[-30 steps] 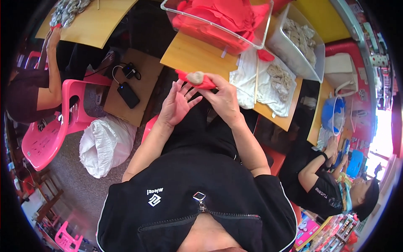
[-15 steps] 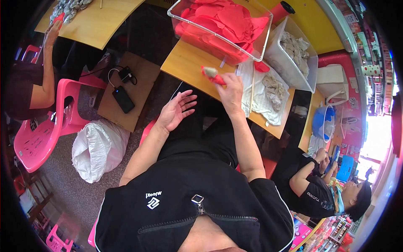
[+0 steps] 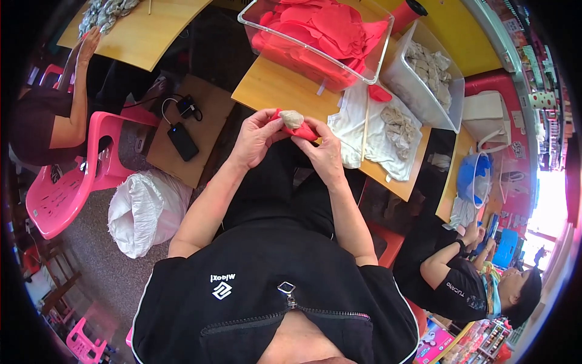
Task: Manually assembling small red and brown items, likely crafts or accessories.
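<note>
Fingers (image 3: 265, 116) of the left hand (image 3: 254, 141) pinch the left end of a small red cloth piece (image 3: 306, 131) with a beige wad (image 3: 292, 119) showing on it; those of the right hand (image 3: 327, 156) grip its right end. It is held by the near edge of the wooden table (image 3: 267, 85), left of a white cloth (image 3: 347, 141). Farther away, a clear bin (image 3: 306, 48) holds red pieces.

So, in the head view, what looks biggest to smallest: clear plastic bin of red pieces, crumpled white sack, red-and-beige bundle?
1. Clear bin
2. White sack
3. Red-and-beige bundle
</note>
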### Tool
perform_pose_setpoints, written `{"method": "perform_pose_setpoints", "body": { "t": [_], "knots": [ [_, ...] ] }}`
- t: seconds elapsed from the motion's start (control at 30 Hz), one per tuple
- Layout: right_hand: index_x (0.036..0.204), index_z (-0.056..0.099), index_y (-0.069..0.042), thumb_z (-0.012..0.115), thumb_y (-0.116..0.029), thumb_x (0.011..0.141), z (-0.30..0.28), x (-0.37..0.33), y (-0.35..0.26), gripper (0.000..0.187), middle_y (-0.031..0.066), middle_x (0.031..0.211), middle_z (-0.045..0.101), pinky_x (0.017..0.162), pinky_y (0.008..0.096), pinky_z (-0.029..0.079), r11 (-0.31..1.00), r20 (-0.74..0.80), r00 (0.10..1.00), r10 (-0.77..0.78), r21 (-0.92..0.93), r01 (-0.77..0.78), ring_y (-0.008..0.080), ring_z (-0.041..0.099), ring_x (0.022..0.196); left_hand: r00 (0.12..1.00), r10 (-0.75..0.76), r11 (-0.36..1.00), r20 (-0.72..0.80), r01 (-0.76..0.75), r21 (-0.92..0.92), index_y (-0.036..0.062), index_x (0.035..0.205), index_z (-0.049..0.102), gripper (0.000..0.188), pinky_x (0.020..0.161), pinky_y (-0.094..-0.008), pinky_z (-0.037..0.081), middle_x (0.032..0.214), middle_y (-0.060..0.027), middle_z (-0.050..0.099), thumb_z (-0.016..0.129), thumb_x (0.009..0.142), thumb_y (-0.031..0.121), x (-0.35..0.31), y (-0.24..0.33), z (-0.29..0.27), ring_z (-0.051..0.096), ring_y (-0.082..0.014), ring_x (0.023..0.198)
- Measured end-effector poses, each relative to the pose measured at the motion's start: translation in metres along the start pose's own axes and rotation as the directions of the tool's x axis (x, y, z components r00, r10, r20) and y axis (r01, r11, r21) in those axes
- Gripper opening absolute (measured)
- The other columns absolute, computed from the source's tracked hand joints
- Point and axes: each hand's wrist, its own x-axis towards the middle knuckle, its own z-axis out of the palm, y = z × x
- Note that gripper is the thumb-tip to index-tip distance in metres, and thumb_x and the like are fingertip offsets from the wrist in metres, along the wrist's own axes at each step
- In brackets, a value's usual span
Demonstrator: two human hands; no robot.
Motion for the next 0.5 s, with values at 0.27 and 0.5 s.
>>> {"method": "perform_pose_setpoints", "body": {
  "t": [0.27,0.5],
  "knots": [
    [0.106,0.063,-0.005,0.076,-0.010,0.071,-0.005,-0.007,0.004,0.038,0.0095,0.097,0.065,0.083,0.0356,0.046,0.985,-0.082,0.987,-0.140,-0.113,0.131,0.0274,0.058,0.091,0.987,-0.098,0.993,-0.124,0.088,-0.079,0.0020,0.103,0.064,0.014,0.082,-0.0358,0.055,0.100,-0.0095,0.066,0.061,0.091,0.009,-0.004,-0.011,0.012,0.064,-0.0175,0.092],
    [0.100,0.065,-0.006,0.076,-0.005,0.071,-0.006,-0.007,0.013,0.031,0.0082,0.095,0.063,0.079,0.0321,0.048,0.949,-0.081,0.961,-0.266,-0.198,0.246,0.0246,0.060,0.089,0.989,-0.081,0.986,-0.125,0.061,-0.155,0.0015,0.104,0.064,0.015,0.085,-0.0370,0.054,0.103,-0.0103,0.066,0.059,0.091,0.008,-0.008,-0.015,0.014,0.064,-0.0192,0.095]
  ]
}}
